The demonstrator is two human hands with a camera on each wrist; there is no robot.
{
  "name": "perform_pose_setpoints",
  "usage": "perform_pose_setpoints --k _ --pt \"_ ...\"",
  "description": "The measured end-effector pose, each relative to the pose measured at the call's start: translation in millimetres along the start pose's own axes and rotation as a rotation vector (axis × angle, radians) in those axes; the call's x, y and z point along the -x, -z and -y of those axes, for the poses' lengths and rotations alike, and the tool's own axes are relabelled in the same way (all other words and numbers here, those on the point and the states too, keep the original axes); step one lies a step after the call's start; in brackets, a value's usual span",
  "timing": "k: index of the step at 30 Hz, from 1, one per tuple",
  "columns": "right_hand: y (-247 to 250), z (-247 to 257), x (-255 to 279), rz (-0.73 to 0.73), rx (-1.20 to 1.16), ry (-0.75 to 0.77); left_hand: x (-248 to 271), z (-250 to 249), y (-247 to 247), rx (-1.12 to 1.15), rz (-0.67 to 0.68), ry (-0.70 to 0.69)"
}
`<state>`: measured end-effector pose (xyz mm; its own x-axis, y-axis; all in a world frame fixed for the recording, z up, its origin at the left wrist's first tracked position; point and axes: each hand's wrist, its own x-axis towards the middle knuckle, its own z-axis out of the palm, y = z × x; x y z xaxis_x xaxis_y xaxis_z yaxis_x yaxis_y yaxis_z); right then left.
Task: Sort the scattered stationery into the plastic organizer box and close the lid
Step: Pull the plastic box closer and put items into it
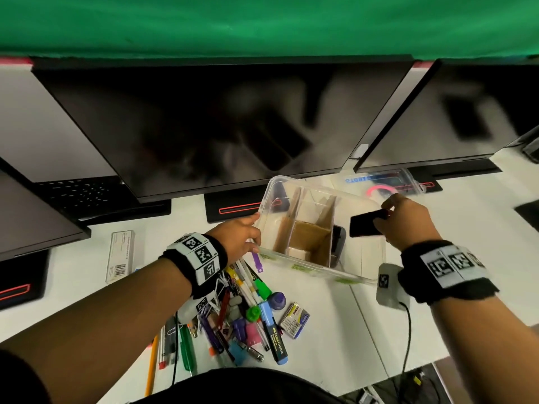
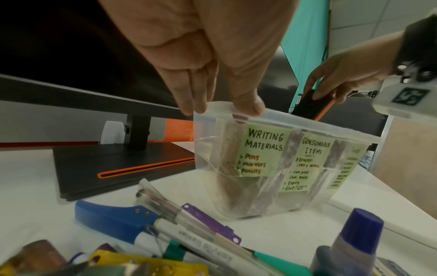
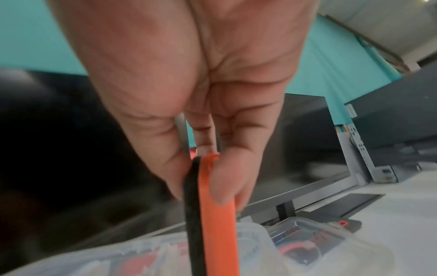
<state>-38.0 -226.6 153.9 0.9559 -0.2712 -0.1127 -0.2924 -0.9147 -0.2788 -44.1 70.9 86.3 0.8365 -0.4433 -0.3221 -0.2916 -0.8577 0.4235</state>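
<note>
The left hand [image 1: 239, 239] grips the near-left rim of the clear box [image 1: 361, 258] on the white bench [image 1: 335, 330]. The right hand [image 1: 408, 221] pinches a flat black-and-orange tool [image 1: 366, 225] above the box's right end. The lid [image 1: 408, 177] lies behind the box; pens and markers [image 1: 250, 310] lie heaped in front.

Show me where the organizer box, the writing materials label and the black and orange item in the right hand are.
organizer box [image 1: 269, 186]: head view, far left corner of its clear rim.
writing materials label [image 2: 263, 149]: left wrist view, middle of the green note.
black and orange item [image 3: 217, 220]: right wrist view, its orange edge below the thumb.
</note>
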Motion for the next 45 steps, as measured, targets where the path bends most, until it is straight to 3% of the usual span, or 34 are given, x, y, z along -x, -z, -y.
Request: perform_pose_setpoints --k 4,6,15,21,24,27,31,34,39,42,45 --pt "-16 14 -32 0.227 0.289 -0.046 5 5 2 -0.01 0.002 0.007" --pt "-27 15 -42 0.288 0.31 -0.092 6 8 2 -0.006 0.001 0.006" --pt "-51 17 -61 0.315 0.301 -0.13 8 14 -1 0.043 0.022 0.024" --pt "-53 17 -62 0.293 0.285 -0.105 14 31 -9 0.165 -0.11 0.072" --pt "-44 22 -51 0.215 0.31 -0.014 23 61 -12 0.256 -0.31 0.215" --pt "-38 34 -21 0.117 0.216 0.136 36 111 -17 0.135 -0.33 0.457" --pt "-53 48 31 0.304 0.084 0.468 58 166 -24 0.07 -0.27 0.838" --pt "-77 46 54 0.4 0.084 0.588 71 183 -33 0.071 -0.221 1.021" --pt "-101 36 64 0.34 0.044 0.621 73 192 -47 0.194 -0.293 1.081" --pt "-103 35 68 0.294 -0.009 0.647 73 188 -41 0.177 -0.323 1.038" --pt "-108 31 69 0.243 -0.079 0.653 72 170 -24 0.193 -0.442 0.938"
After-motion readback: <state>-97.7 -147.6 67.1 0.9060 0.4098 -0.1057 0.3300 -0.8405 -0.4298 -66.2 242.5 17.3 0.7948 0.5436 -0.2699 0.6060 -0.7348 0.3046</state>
